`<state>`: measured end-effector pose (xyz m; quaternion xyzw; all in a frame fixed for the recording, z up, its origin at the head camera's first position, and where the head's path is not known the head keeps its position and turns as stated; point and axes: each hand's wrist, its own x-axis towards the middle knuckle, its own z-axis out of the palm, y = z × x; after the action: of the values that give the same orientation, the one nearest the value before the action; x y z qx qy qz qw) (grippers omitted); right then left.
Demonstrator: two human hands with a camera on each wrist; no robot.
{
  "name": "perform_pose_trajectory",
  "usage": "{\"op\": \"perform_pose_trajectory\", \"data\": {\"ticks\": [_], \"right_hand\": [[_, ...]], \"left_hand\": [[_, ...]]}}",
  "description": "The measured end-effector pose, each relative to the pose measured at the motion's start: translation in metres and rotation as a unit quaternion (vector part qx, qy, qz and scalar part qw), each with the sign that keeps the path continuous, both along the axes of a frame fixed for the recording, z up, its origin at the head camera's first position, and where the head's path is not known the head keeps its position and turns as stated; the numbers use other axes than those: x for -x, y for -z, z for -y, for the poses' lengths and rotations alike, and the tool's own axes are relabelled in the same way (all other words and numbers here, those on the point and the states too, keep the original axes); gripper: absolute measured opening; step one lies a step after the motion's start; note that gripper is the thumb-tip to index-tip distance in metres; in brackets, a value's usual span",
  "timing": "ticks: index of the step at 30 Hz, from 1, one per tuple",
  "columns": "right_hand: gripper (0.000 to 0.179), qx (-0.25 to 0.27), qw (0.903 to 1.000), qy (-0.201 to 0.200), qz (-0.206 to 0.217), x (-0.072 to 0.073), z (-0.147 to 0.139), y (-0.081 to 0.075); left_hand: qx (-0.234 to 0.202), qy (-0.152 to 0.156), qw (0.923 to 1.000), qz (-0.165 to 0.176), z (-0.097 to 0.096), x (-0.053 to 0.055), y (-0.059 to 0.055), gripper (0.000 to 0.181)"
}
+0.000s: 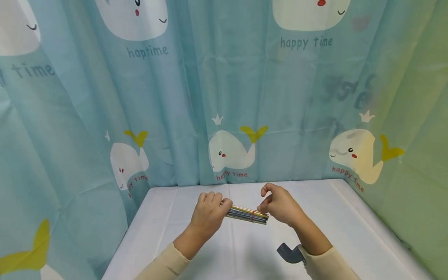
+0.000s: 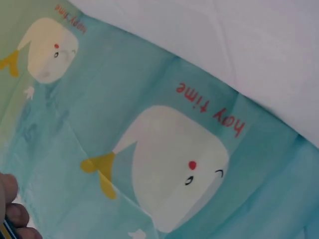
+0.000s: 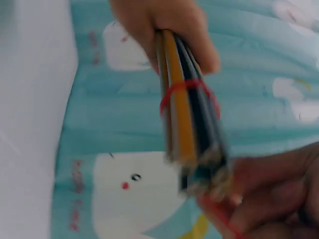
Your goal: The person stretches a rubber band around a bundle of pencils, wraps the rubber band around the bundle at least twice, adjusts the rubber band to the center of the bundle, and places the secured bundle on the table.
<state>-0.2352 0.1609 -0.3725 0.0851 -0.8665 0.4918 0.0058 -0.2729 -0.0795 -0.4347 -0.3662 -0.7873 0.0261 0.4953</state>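
My left hand [image 1: 210, 214] grips one end of a bundle of pencils [image 1: 246, 214], held above the white table. In the right wrist view the pencils [image 3: 184, 124] show yellow, dark and grey sides, their flat ends facing the camera. A red rubber band [image 3: 192, 83] circles them near the free end. Beside that end is my right hand [image 1: 281, 204], thumb and index finger bent; a red strand [image 3: 214, 206] runs from the bundle to its fingers, which pinch it. Only a few left fingers [image 2: 15, 215] and a sliver of pencil appear in the left wrist view.
A white-covered table [image 1: 168, 210] lies below both hands. Curtains [image 1: 196, 97] printed with whales hang behind it and along both sides. A dark grey curved object [image 1: 290, 253] sits by the right sleeve [image 1: 325, 264].
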Motion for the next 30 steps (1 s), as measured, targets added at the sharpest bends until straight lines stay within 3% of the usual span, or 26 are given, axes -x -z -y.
{"op": "perform_pose_trajectory", "data": {"ticks": [4, 7, 11, 13, 15, 17, 19, 22, 24, 26, 28, 30], "right_hand": [[0.024, -0.099, 0.9908, 0.064, -0.066, -0.009, 0.012, -0.008], [0.016, -0.060, 0.9932, 0.074, -0.067, -0.012, 0.013, -0.010], [0.010, 0.044, 0.9975, 0.037, -0.041, -0.018, 0.011, -0.011], [0.015, 0.064, 0.9960, 0.018, -0.060, -0.021, 0.011, -0.010], [0.020, 0.036, 0.9926, 0.002, -0.116, -0.027, 0.011, -0.007], [0.026, -0.019, 0.9811, -0.004, -0.192, -0.032, 0.010, -0.004], [0.028, -0.075, 0.9607, -0.004, -0.267, -0.037, 0.008, -0.001], [0.029, -0.116, 0.9341, -0.016, -0.337, -0.040, 0.003, 0.002], [0.027, -0.081, 0.9345, -0.048, -0.343, -0.039, 0.000, 0.003], [0.023, 0.003, 0.9383, -0.106, -0.329, -0.038, -0.003, 0.002], [0.021, 0.100, 0.9285, -0.170, -0.314, -0.035, -0.007, 0.003], [0.021, 0.173, 0.9102, -0.223, -0.303, -0.035, -0.009, 0.004]], "left_hand": [[-0.005, -0.036, 0.9992, 0.017, -0.002, -0.002, 0.000, 0.013], [-0.029, -0.055, 0.9981, 0.004, -0.003, -0.002, 0.001, 0.010], [-0.062, -0.061, 0.9960, -0.021, -0.005, -0.002, 0.001, 0.014], [-0.072, -0.065, 0.9949, -0.027, -0.006, -0.002, 0.001, 0.016], [-0.077, -0.071, 0.9941, -0.026, -0.007, -0.003, 0.000, 0.016], [-0.083, -0.076, 0.9935, -0.022, -0.007, -0.004, -0.001, 0.014], [-0.086, -0.080, 0.9930, -0.014, -0.006, -0.007, -0.002, 0.017], [-0.087, -0.088, 0.9923, 0.005, -0.006, -0.011, -0.004, 0.021], [-0.089, -0.092, 0.9917, 0.016, -0.006, -0.013, -0.007, 0.022], [-0.093, -0.092, 0.9911, 0.026, -0.007, -0.016, -0.009, 0.021], [-0.101, -0.089, 0.9904, 0.033, -0.008, -0.018, -0.012, 0.020], [-0.107, -0.090, 0.9893, 0.042, -0.009, -0.020, -0.015, 0.022]]}}
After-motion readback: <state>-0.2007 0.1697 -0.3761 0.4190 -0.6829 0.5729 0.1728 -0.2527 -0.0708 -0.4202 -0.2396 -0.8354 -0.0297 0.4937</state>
